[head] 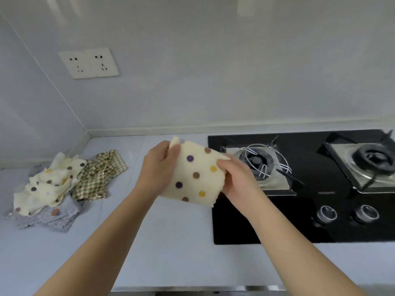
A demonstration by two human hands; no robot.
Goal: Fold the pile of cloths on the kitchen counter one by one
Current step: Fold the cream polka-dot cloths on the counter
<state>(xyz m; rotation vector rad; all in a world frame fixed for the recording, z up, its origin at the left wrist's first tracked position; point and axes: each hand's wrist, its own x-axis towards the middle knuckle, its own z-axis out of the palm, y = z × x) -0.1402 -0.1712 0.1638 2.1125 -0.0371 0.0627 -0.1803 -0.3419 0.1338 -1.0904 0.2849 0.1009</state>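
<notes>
A cream cloth with purple, brown and yellow dots (193, 174) hangs in the air above the counter, held between both hands. My left hand (159, 165) pinches its upper left corner with thumb on top. My right hand (236, 178) grips its right edge, fingers curled round the fabric. At the far left of the counter lies the pile of cloths (62, 186): a crumpled cream dotted cloth (46, 186) on top, a green-and-cream checked cloth (98, 174) beside it, and a grey cloth (57, 216) underneath.
A black glass gas hob (299, 221) with two burners and two knobs fills the counter's right side; a wire pot stand (264, 163) sits on the left burner. The pale counter (171, 242) runs to a front edge below. A double wall socket (88, 63) is on the back wall.
</notes>
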